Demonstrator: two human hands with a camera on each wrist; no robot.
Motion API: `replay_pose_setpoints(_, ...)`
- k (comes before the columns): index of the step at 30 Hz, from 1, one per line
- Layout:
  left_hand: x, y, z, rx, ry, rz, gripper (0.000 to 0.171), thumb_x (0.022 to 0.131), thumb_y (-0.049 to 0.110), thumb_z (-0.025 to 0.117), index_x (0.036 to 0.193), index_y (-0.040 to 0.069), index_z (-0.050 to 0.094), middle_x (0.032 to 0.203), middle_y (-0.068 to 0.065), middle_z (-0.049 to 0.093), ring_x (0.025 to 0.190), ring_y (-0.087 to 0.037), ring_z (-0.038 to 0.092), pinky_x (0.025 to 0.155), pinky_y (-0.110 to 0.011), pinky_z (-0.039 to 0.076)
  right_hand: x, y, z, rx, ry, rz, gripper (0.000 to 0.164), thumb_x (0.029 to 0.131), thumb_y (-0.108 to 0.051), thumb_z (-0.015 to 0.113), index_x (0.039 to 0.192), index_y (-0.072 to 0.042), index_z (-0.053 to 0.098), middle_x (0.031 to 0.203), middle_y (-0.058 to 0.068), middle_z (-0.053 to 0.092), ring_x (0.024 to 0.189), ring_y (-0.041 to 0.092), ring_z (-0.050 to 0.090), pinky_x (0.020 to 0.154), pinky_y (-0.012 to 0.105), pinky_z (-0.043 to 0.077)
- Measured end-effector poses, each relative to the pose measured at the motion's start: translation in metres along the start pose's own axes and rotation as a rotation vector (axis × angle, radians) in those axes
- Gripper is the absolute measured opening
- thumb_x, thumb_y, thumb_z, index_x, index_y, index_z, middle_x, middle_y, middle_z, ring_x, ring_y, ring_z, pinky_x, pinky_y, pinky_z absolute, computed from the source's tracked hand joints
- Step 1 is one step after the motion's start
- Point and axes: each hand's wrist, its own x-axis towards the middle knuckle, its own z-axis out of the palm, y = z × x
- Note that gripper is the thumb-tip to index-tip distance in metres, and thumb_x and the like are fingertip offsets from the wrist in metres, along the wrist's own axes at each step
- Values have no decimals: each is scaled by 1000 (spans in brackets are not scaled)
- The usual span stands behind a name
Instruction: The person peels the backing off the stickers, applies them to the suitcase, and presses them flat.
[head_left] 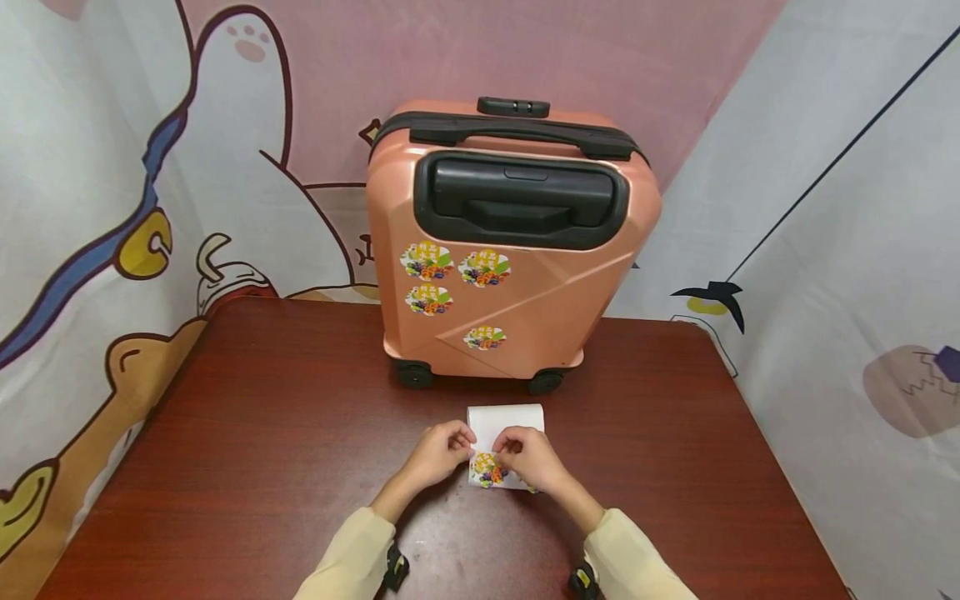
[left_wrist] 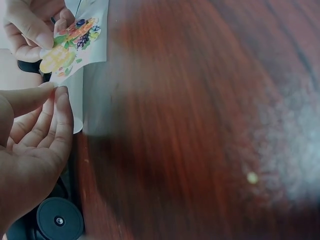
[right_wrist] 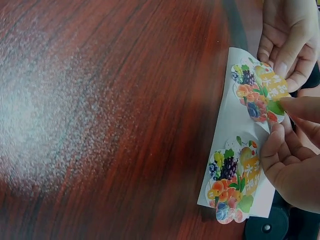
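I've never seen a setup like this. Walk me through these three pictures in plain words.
There is no machine here, just a person's bare left hand and right hand. The widest picture comes from a camera on the person's head, looking forward and down. The other two come from cameras worn on the left and right wrists, each close to that hand's work.

On the brown table stands an orange-pink suitcase with four fruit stickers on its front. Before it is a white sheet carrying similar stickers. The left hand pinches the sheet's edge; the right pinches the edge of one sticker.
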Motion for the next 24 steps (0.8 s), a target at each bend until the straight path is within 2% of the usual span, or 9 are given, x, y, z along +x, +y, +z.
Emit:
replay_pose_setpoints(7, 0, 0, 0, 14, -8, -7, 7, 75, -5, 65, 80, -1, 60, 71, -4, 60, 65, -12, 56, 60, -21, 45, -1, -2, -4, 46, -52, 12, 8, 74, 10, 64, 72, 3, 62, 61, 6, 57, 55, 7, 50, 51, 20, 43)
replay_pose_setpoints(14, 0, -3, 1, 31, -5, 18, 9, 74, -7, 64, 79, -1, 60, 69, -4, 60, 64, -11, 55, 59, -21, 46, -5, -15, -9, 73, -102, -15, 6, 76, 15, 59, 74, 9, 60, 63, 22, 57, 57, 31, 55, 52, 21, 44)
replay_pose_setpoints(16, 0, -3, 2, 37, -12, 15, 9, 74, -7, 64, 79, -1, 60, 69, -4, 60, 64, -11, 55, 59, -21, 45, -5, -16, -10, 68, -108, -26, 7, 76, 15, 59, 73, 8, 60, 63, 20, 58, 57, 28, 56, 52, 21, 44)
replay_pose_setpoints(21, 0, -3, 2, 54, -27, 3, 8, 75, -5, 65, 79, 0, 61, 69, -2, 59, 64, -11, 54, 59, -21, 44, -5, -5, -11, 64, -109, -56, 8, 76, 9, 64, 73, 1, 62, 63, 10, 59, 58, 10, 53, 54, 22, 45)
replay_pose_setpoints(24, 0, -4, 2, 56, -32, -6, 7, 75, -4, 65, 79, 0, 61, 69, -1, 59, 64, -10, 54, 59, -21, 44, -5, 0, -12, 69, -116, -48, 8, 77, 6, 65, 74, -1, 63, 64, 8, 60, 59, 8, 53, 55, 22, 45)
